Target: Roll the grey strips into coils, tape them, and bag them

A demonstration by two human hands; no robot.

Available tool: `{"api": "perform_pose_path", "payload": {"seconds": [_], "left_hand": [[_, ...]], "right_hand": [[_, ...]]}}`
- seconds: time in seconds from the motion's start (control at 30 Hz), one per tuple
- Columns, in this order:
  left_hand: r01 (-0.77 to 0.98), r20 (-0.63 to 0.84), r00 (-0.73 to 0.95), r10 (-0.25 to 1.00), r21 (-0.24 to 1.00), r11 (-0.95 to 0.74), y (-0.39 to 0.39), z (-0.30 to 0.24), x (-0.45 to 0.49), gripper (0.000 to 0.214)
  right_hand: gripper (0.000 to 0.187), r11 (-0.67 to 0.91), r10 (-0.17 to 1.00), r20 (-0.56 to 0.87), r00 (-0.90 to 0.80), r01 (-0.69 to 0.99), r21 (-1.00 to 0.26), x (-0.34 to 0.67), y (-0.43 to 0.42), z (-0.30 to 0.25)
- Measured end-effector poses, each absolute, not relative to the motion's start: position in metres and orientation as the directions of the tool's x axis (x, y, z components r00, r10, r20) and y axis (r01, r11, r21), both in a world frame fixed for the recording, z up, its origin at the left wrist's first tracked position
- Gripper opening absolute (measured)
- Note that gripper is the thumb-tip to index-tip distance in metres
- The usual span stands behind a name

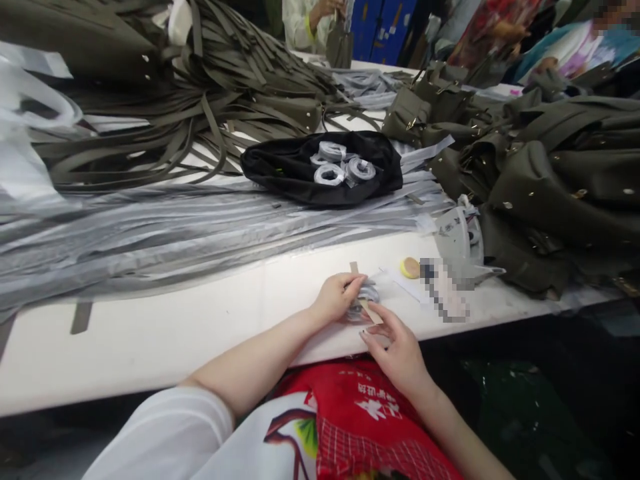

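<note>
My left hand is closed on a coiled strap in clear plastic, just above the white table near its front edge. A short tan strip lies across the near side of the coil. The fingers of my right hand are bent around that strip's lower end, with the thumb a little lower. Just beyond my left hand, another small tan piece shows. A round yellow-rimmed item sits to the right of the coil.
Several finished coils lie in a black fabric container. Plastic-wrapped straps stretch across the table. Olive straps heap at back left, olive bags at right. A grey holder stands right. Other people work across the table.
</note>
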State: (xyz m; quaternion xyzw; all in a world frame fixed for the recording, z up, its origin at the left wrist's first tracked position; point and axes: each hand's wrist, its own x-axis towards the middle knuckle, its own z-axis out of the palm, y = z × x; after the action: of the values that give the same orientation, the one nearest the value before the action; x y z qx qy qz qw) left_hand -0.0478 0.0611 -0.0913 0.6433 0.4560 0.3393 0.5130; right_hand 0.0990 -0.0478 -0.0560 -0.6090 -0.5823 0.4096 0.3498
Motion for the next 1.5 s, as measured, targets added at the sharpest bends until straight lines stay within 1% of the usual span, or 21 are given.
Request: {"api": "perform_pose_path", "payload": {"seconds": [0.03, 0.1, 0.17, 0.2, 0.27, 0.37, 0.47, 0.53, 0.6, 0.67, 0.7, 0.8, 0.87, 0.9, 1.03, 1.13, 1.23, 1.3, 1.33, 1.4, 1.5], "left_hand": [[0.227, -0.021, 0.392, 0.920, 0.971, -0.075, 0.060, -0.090, -0.048, 0.038], [0.225, 0.016, 0.496, 0.868, 0.963, -0.146, 0.054, -0.087, -0.047, 0.036], [0.248, 0.029, 0.616, 0.787, 0.941, -0.229, 0.045, -0.082, -0.047, 0.038], [0.260, 0.024, 0.665, 0.747, 0.930, -0.261, 0.041, -0.080, -0.047, 0.041], [0.269, 0.014, 0.727, 0.687, 0.914, -0.303, 0.033, -0.075, -0.047, 0.046], [0.225, 0.042, 0.765, 0.643, 0.918, -0.328, 0.025, -0.069, -0.048, 0.038], [0.199, 0.042, 0.764, 0.643, 0.933, -0.298, 0.022, -0.067, -0.047, 0.028], [0.190, 0.024, 0.754, 0.656, 0.949, -0.253, 0.021, -0.068, -0.046, 0.028], [0.177, 0.003, 0.745, 0.667, 0.963, -0.202, 0.019, -0.069, -0.046, 0.044], [0.172, -0.021, 0.747, 0.664, 0.971, -0.163, 0.018, -0.071, -0.045, 0.067], [0.172, -0.031, 0.753, 0.657, 0.973, -0.152, 0.017, -0.071, -0.046, 0.074], [0.168, -0.041, 0.780, 0.625, 0.975, -0.145, 0.017, -0.070, -0.046, 0.077], [0.164, -0.041, 0.793, 0.608, 0.975, -0.148, 0.018, -0.069, -0.047, 0.076], [0.165, -0.042, 0.798, 0.601, 0.975, -0.151, 0.018, -0.069, -0.047, 0.076], [0.156, -0.035, 0.818, 0.574, 0.974, -0.163, 0.020, -0.070, -0.047, 0.073], [0.155, -0.030, 0.806, 0.591, 0.975, -0.161, 0.023, -0.070, -0.046, 0.067], [0.244, -0.100, 0.800, 0.591, 0.955, -0.167, 0.027, -0.068, -0.047, 0.049], [0.280, -0.161, 0.836, 0.525, 0.947, -0.156, 0.029, -0.066, -0.048, 0.038], [0.282, -0.183, 0.856, 0.484, 0.949, -0.140, 0.030, -0.065, -0.049, 0.036], [0.276, -0.209, 0.877, 0.432, 0.956, -0.097, 0.031, -0.064, -0.049, 0.034], [0.284, -0.233, 0.880, 0.414, 0.956, -0.066, 0.031, -0.064, -0.048, 0.032]], "right_hand": [[0.032, 0.012, 0.999, -0.012, -0.042, 0.536, -0.844, 0.104, -0.046, -0.054], [0.024, 0.173, 0.985, 0.138, -0.108, 0.711, -0.682, 0.113, -0.041, -0.048], [0.022, 0.245, 0.964, 0.225, -0.139, 0.791, -0.561, 0.121, -0.036, -0.042], [0.019, 0.242, 0.964, 0.232, -0.131, 0.795, -0.556, 0.125, -0.034, -0.041], [0.012, 0.192, 0.979, 0.180, -0.098, 0.748, -0.636, 0.130, -0.032, -0.040], [0.014, 0.071, 0.997, 0.062, -0.037, 0.643, -0.763, 0.134, -0.033, -0.043], [0.016, -0.036, 0.999, -0.021, 0.032, 0.581, -0.813, 0.137, -0.035, -0.045], [0.016, -0.103, 0.995, -0.094, 0.044, 0.549, -0.829, 0.140, -0.036, -0.046], [0.016, -0.185, 0.979, -0.200, 0.028, 0.516, -0.836, 0.143, -0.036, -0.045], [0.020, -0.318, 0.938, -0.346, 0.021, 0.450, -0.835, 0.146, -0.036, -0.045], [0.022, -0.390, 0.909, -0.415, 0.024, 0.398, -0.830, 0.148, -0.036, -0.045], [0.036, -0.526, 0.840, -0.543, -0.001, 0.240, -0.816, 0.149, -0.034, -0.045], [0.041, -0.539, 0.827, -0.560, -0.048, 0.212, -0.815, 0.149, -0.033, -0.042], [0.039, -0.536, 0.824, -0.563, -0.070, 0.228, -0.813, 0.149, -0.031, -0.041], [0.028, -0.481, 0.819, -0.560, -0.123, 0.384, -0.788, 0.150, -0.024, -0.031], [0.024, -0.383, 0.844, -0.515, -0.149, 0.506, -0.773, 0.150, -0.017, -0.022], [0.020, -0.243, 0.894, -0.419, -0.156, 0.617, -0.748, 0.150, -0.013, -0.017], [0.018, -0.193, 0.902, -0.394, -0.177, 0.652, -0.734, 0.151, -0.012, -0.017], [0.019, -0.206, 0.890, -0.416, -0.187, 0.649, -0.732, 0.151, -0.012, -0.018], [0.023, -0.308, 0.836, -0.511, -0.201, 0.600, -0.738, 0.153, -0.011, -0.020], [0.027, -0.469, 0.722, -0.646, -0.249, 0.510, -0.721, 0.155, -0.008, -0.023]]}}
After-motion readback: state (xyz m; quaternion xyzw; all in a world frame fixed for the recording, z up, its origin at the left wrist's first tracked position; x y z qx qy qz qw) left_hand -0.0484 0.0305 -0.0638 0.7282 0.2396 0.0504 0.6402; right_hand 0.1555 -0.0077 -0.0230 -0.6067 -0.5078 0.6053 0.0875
